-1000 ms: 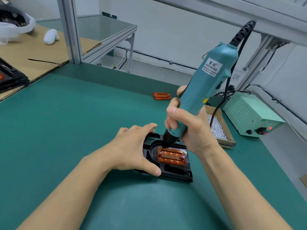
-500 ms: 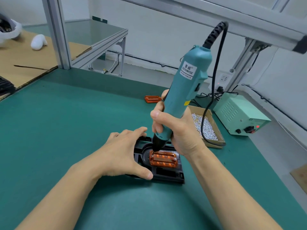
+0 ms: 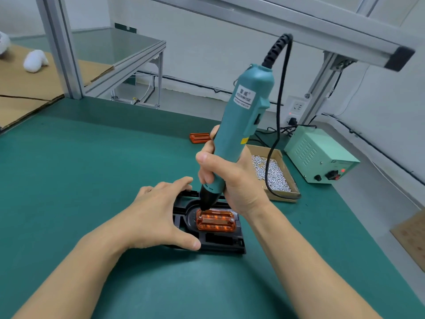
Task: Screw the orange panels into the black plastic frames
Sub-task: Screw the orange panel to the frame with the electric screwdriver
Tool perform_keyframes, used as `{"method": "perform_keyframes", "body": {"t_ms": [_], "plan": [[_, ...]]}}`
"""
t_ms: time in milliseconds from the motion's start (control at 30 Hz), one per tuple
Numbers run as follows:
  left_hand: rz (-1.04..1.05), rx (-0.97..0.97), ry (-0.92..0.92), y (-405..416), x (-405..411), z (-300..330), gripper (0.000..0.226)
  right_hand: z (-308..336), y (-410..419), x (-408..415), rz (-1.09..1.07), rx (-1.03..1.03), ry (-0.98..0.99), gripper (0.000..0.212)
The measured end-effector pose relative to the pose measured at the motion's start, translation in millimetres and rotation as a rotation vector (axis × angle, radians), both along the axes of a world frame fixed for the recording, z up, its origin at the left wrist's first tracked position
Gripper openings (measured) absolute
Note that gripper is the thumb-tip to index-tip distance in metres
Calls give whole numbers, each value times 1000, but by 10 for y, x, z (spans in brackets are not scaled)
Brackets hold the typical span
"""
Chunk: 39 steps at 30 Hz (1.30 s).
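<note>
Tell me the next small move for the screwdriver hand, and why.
Probably keep the teal screwdriver pressed straight down: its tip sits at the orange panel's left corner, the right hand grips it, and the left hand steadies the black frame.

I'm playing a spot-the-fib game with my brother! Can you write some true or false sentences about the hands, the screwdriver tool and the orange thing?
1. The right hand grips the electric screwdriver. True.
2. The screwdriver's tip is at the right end of the orange panel. False: it is at the left end.
3. The left hand rests on the black frame. True.
4. The cardboard box holds orange panels. False: it holds small silver screws.
5. A spare orange panel lies on the green mat. True.
</note>
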<state>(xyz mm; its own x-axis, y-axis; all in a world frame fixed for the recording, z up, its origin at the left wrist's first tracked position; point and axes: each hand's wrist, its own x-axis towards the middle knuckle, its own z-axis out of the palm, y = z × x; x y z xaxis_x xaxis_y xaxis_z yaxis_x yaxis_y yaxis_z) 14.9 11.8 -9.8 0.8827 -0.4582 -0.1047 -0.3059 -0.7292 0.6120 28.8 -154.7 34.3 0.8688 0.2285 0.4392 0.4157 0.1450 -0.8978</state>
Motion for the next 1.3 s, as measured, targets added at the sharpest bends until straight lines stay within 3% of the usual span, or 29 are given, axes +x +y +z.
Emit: {"method": "perform_keyframes", "body": {"t_ms": [767,1033,1300], "plan": [[11,-4,-13,-14,-11,8,118,3,-63,-3,91,45,-11,29],[15,-7,4,-4,-24,7,117,125,-191,-152,-129,317,19,31],[15,-4,16,6,-12,-12,114,319,-600,-441,-326,511,-80,25]]}}
